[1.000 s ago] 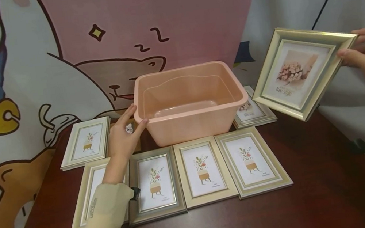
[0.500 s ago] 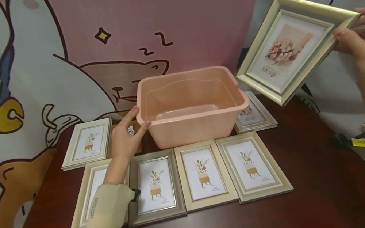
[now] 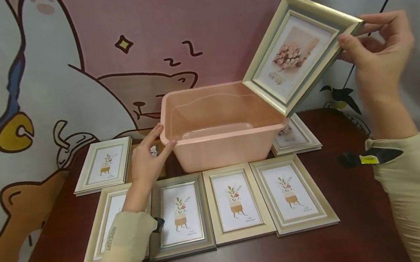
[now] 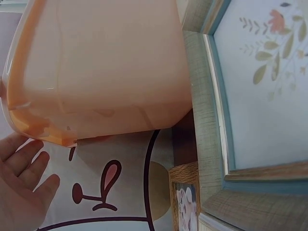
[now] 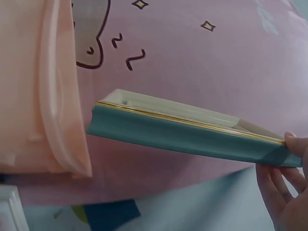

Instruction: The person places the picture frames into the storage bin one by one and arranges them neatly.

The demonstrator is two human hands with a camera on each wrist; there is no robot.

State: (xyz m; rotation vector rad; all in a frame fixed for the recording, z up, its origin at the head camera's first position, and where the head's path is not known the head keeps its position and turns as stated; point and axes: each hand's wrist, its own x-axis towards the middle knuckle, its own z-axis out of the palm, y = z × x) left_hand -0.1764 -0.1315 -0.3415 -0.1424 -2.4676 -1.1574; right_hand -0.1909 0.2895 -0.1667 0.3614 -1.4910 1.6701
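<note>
My right hand (image 3: 381, 55) pinches the upper right corner of a gold-rimmed picture frame (image 3: 296, 4) with a flower photo, thumb on the front and fingers behind. The picture frame hangs tilted above the right end of a pink plastic tub (image 3: 219, 147), its lower corner overlapping the rim in the head view. From the right wrist camera, the picture frame's teal side edge (image 5: 183, 142) shows close to the tub. My left hand (image 3: 146, 162) grips the tub's front left corner, thumb at the front rim and fingers along the left side.
In front of the tub lie several picture frames (image 3: 240, 233) with plant drawings, side by side. Others lie at left (image 3: 86, 183) and partly behind the tub at right (image 3: 303, 149). A small brown frame (image 4: 183, 171) sits by my left hand. A cartoon-printed wall (image 3: 223, 32) rises behind.
My right hand has carried the picture frame up and left, from the right side to above the tub's right end. The left hand has stayed at the tub's corner.
</note>
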